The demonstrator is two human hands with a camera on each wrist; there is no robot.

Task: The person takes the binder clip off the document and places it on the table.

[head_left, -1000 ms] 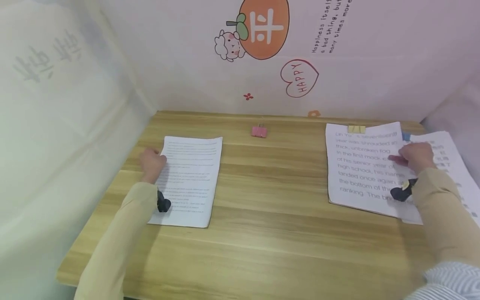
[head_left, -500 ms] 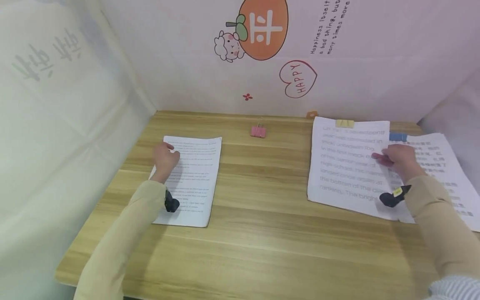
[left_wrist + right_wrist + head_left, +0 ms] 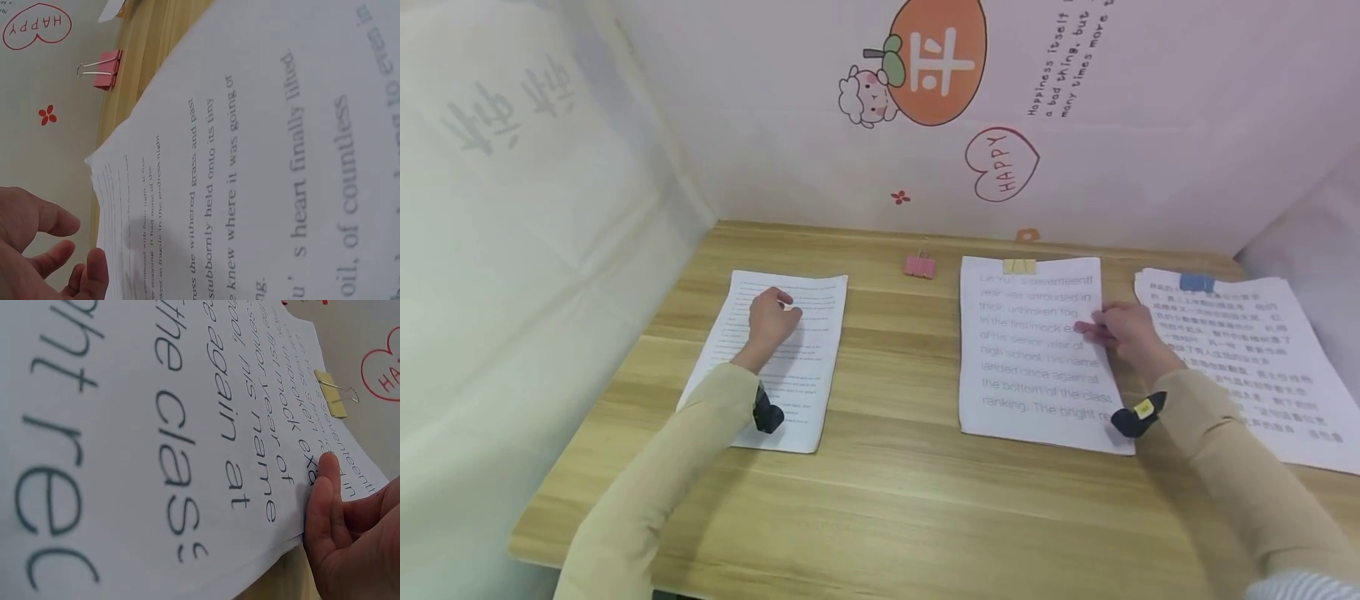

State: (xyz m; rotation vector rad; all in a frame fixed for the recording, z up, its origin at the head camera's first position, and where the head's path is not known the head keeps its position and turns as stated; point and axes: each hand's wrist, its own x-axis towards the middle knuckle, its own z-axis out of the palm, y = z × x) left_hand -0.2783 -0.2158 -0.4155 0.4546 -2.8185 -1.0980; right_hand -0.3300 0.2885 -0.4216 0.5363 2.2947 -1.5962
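Wooden table (image 3: 917,500), left hand (image 3: 771,323) over papers (image 3: 803,383)

Wide lane across the table (image 3: 895,400) between small-print stack (image 3: 802,367) and yellow-clipped stack (image 3: 1037,358), pink clip (image 3: 919,267) at far end

Right hand (image 3: 350,534) grips the edge of a stack of printed English-text sheets (image 3: 131,469), two fingertips lying on the print. Yellow binder clip (image 3: 331,394) is fitted at the stack's far edge, wire handle outward. Beyond, a red heart outline (image 3: 386,374), partly cropped, marks the pale wall (image 3: 350,331).
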